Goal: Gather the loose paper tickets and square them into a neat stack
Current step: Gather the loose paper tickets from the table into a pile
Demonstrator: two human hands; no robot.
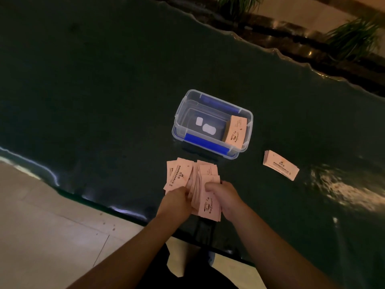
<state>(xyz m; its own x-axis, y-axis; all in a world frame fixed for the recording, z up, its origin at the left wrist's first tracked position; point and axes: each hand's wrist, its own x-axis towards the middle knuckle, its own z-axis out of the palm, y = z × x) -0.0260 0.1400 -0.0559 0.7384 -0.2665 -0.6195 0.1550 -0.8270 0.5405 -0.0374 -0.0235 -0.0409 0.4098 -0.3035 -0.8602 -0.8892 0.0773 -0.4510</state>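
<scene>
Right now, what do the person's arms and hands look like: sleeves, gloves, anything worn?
Both forearms are bare as far as the frame shows, with no sleeves in view. The left hand and right hand wear no gloves. No watch, bracelet or ring can be made out, though the dim light hides fine detail.

Box behind loose tickets — small stack to right.

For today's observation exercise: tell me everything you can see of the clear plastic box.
The box is a clear rectangular plastic tub, lidless, with blue clip latches on its near and far sides. It sits on the dark table beyond the hands. Inside, a neat ticket stack leans at its right end; two white patches show on its floor.
</scene>
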